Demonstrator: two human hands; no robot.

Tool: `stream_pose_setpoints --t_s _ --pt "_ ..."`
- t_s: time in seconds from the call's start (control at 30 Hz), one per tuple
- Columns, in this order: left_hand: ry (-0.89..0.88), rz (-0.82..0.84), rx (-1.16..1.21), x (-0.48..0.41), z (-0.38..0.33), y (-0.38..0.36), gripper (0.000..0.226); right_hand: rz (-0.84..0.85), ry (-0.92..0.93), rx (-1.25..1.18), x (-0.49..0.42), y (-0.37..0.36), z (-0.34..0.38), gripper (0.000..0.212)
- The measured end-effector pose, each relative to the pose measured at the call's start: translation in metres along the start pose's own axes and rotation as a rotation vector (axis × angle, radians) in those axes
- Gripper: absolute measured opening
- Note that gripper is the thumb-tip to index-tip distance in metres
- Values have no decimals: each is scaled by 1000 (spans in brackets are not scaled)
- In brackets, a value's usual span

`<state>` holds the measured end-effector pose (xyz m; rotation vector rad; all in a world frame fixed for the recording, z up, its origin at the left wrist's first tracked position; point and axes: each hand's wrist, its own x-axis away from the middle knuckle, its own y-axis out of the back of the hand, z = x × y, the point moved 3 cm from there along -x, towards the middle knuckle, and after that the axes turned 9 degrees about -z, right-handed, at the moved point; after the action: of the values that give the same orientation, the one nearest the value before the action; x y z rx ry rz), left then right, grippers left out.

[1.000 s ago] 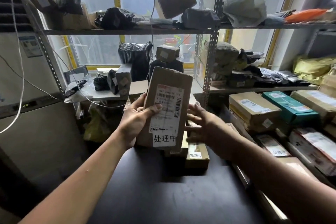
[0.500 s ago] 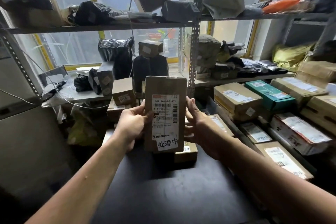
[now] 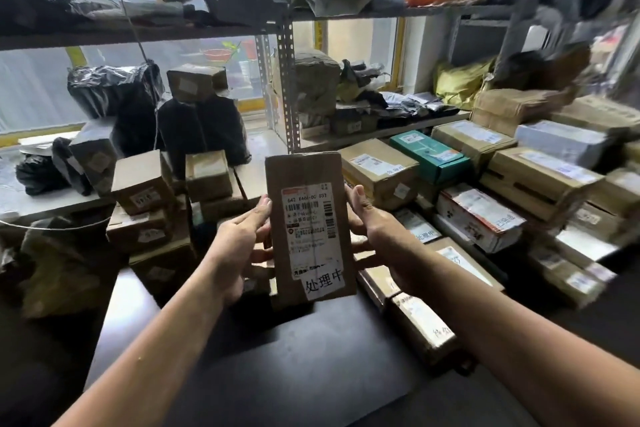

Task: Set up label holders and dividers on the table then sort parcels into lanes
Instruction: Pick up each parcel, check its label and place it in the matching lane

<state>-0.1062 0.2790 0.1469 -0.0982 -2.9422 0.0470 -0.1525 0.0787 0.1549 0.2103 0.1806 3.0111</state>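
At the far left, black plastic bags (image 3: 114, 94) sat on the window ledge, and just in front of them a stack of small cardboard boxes (image 3: 142, 185) rose beside the desk's (image 3: 277, 374) far left corner. The left grip (image 3: 237, 246) held the tall brown parcel (image 3: 308, 218) by its left edge, thumb lying along the front and fingers curled behind it. The parcel stood upright in mid-air above the far edge of the dark desk, its shipping label facing the camera and a white sticker (image 3: 323, 282) with printed characters fixed near its lower end. Behind it rose a perforated metal shelf post (image 3: 285, 80). The right grip (image 3: 381, 243) clasped the parcel's right edge, thumb up against the side and the other fingers wrapped around the back. To the right of that grip, a flat labelled box (image 3: 420, 329) lay along the desk's right edge. Farther right, labelled cartons were piled in rows, among them a green box (image 3: 429, 154) and a white box (image 3: 481, 218) with a broad label. The far right cartons were blurred.
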Motion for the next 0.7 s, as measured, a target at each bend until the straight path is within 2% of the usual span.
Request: stream_pose_setpoints --t_s 0.13,0.23,0.4,0.53,0.7 --pt "36 38 -6 -10 12 -34 51 -25 -23 0 -9 34 -14 50" --pt "66 27 -22 -23 19 -57 52 -28 -35 -16 -26 59 -26 50" --pt "119 -4 -22 -44 27 -110 53 -47 -61 -23 -63 111 -46 59" --pt "155 -81 12 -67 43 -167 54 0 -107 -14 -98 166 -62 68" --pt "243 -117 61 -90 60 -238 52 70 -189 27 -131 234 -70 66"
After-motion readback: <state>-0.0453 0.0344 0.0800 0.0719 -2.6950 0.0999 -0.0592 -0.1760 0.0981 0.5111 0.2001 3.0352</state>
